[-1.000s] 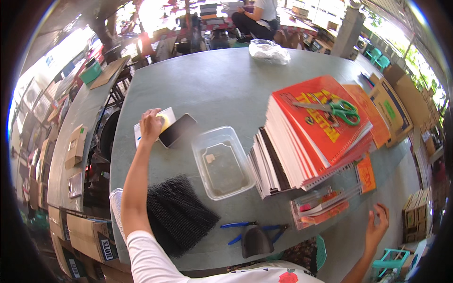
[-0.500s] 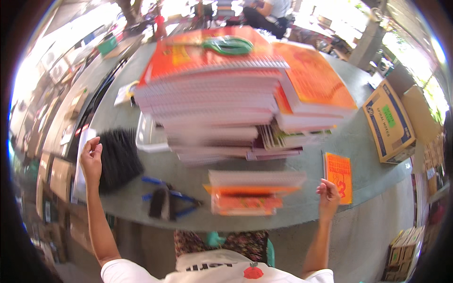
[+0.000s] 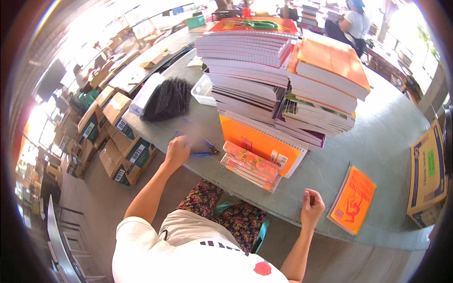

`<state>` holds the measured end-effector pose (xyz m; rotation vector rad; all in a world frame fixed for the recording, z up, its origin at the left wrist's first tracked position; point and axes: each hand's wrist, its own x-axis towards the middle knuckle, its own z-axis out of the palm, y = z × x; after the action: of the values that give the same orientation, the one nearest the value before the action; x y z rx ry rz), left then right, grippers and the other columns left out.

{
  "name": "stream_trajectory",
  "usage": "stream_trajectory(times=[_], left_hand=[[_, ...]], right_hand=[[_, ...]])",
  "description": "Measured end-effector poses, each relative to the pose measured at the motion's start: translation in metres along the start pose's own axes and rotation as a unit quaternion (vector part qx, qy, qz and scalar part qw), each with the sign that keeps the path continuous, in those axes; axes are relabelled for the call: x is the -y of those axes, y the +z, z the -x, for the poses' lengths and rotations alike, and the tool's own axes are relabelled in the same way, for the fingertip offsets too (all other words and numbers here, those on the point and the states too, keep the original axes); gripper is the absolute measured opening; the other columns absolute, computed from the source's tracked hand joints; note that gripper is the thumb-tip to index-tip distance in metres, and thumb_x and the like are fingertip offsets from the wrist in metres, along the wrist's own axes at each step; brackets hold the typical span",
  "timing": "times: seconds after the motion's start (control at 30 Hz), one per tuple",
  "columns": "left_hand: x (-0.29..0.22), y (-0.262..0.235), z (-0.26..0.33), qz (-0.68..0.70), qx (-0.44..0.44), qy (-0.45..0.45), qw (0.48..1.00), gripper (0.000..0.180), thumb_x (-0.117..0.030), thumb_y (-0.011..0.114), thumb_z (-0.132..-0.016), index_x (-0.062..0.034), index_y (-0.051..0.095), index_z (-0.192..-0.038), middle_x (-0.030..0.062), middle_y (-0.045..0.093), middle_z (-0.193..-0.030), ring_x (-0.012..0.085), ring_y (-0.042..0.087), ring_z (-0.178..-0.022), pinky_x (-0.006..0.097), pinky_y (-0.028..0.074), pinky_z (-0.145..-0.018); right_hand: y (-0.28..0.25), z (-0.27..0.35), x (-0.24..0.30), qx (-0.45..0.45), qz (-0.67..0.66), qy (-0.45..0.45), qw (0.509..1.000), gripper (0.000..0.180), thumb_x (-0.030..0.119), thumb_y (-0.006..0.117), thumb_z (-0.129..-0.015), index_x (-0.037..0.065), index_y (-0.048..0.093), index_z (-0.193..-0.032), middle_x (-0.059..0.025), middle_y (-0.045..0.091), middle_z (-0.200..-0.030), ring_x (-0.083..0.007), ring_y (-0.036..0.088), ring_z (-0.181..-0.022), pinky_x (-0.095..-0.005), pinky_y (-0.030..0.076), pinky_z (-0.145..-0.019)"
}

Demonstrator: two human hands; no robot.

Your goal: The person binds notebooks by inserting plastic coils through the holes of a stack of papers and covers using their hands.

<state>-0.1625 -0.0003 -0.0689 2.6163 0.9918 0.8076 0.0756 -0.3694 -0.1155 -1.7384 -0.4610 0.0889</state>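
Left hand (image 3: 177, 152) curled on blue-handled pliers (image 3: 204, 147).

Left hand (image 3: 177, 152) on blue pliers (image 3: 204, 147)

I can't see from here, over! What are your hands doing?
Left hand on the blue-handled pliers at the table edge. Right hand closed, empty, near the orange notebook. Nothing blocking.
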Motion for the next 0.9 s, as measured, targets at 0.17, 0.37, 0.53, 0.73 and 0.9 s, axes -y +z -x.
stream_trajectory(times=[0.17, 0.37, 0.53, 0.73, 0.9], left_hand=[[-0.03, -0.01, -0.022, -0.011, 0.067, -0.042, 0.997, 0.025, -0.012, 0.065, -0.073, -0.0017, 0.061, -0.096, 0.0147, 0.062, -0.084, 0.0262, 0.061, -0.076, 0.034, 0.048, -0.071], [-0.018, -0.012, -0.042, 0.002, 0.101, -0.016, 0.995, 0.039, -0.015, 0.068, -0.068, -0.0035, 0.057, -0.104, 0.017, 0.062, -0.09, 0.0314, 0.059, -0.085, 0.038, 0.047, -0.078], [-0.017, 0.003, -0.054, 0.015, 0.066, 0.046, 0.997, 0.034, -0.012, 0.065, -0.069, -0.0034, 0.059, -0.101, 0.0164, 0.061, -0.091, 0.0346, 0.055, -0.09, 0.04, 0.044, -0.082], [-0.001, 0.014, -0.05, 0.013, 0.033, 0.093, 0.995, 0.024, -0.01, 0.064, -0.071, -0.002, 0.062, -0.094, 0.0141, 0.062, -0.088, 0.0308, 0.055, -0.088, 0.039, 0.044, -0.082], [0.012, 0.002, -0.098, -0.02, 0.074, 0.173, 0.982, 0.025, -0.008, 0.064, -0.07, -0.0045, 0.063, -0.095, 0.0111, 0.063, -0.09, 0.0291, 0.054, -0.093, 0.039, 0.043, -0.083]], right_hand=[[-0.001, 0.003, -0.003, -0.012, 0.011, 0.012, 1.0, 0.008, 0.007, 0.061, -0.084, -0.001, 0.062, -0.084, -0.0011, 0.057, -0.069, -0.0053, 0.049, -0.059, -0.0205, 0.04, -0.053], [-0.003, 0.008, 0.008, 0.001, 0.054, -0.046, 0.998, 0.006, 0.005, 0.059, -0.084, -0.001, 0.06, -0.082, 0.0048, 0.048, -0.063, -0.0021, 0.039, -0.055, -0.0184, 0.031, -0.049], [0.002, 0.004, 0.005, -0.005, 0.057, 0.013, 0.998, 0.005, 0.006, 0.062, -0.081, 0.001, 0.062, -0.08, -0.0011, 0.054, -0.065, -0.0063, 0.047, -0.057, -0.0205, 0.038, -0.052], [0.019, -0.017, 0.002, 0.0, -0.111, -0.013, 0.994, 0.02, 0.021, 0.06, -0.087, 0.002, 0.061, -0.092, 0.0019, 0.054, -0.072, -0.0075, 0.049, -0.066, -0.0206, 0.039, -0.059], [0.05, -0.015, 0.056, -0.06, -0.098, -0.054, 0.992, 0.041, 0.038, 0.052, -0.09, 0.002, 0.056, -0.108, -0.0039, 0.057, -0.098, -0.012, 0.052, -0.092, -0.027, 0.04, -0.081]])
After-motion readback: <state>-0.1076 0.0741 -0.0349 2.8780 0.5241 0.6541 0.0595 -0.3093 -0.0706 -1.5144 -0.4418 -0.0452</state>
